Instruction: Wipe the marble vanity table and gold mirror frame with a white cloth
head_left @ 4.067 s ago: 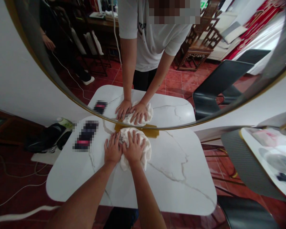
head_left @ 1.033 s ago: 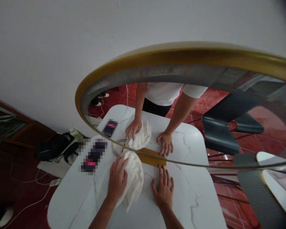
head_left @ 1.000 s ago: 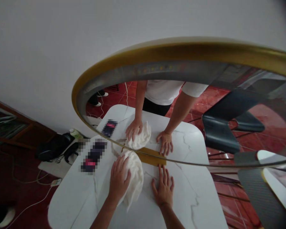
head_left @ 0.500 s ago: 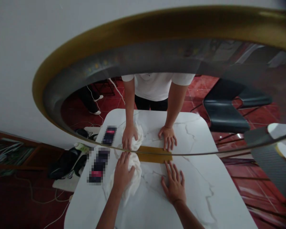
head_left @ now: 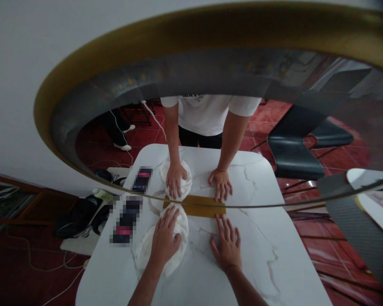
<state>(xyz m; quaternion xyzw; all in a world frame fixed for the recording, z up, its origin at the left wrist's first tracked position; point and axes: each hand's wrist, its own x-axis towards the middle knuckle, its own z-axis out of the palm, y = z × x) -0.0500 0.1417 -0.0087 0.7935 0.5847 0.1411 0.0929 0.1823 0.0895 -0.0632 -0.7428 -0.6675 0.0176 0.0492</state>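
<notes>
My left hand (head_left: 165, 238) lies flat on a crumpled white cloth (head_left: 178, 255), fingers stretched forward and thumb out to the right. The cloth spreads out on both sides of the hand, on a white marbled table (head_left: 207, 272). To the right, my right hand (head_left: 228, 244) rests palm down on the bare tabletop, fingers spread and holding nothing. Its fingertips come close to the lower edge of a big round mirror with a gold frame (head_left: 41, 106). A gold-brown base piece (head_left: 204, 210) sits at that edge between the hands.
A pixelated dark item (head_left: 127, 221) lies on the table's left side. Bags (head_left: 79, 216), cables and a wooden shelf (head_left: 47, 208) stand at the left by the wall. A grey woven chair back (head_left: 354, 216) is at the right. The mirror reflects both arms, dark chairs and another person's feet.
The view has shifted slightly, moving the table and hands a little left. My left hand has slid slightly back from the mirror, and the cloth shows more widely beside it. My right hand stays flat.
</notes>
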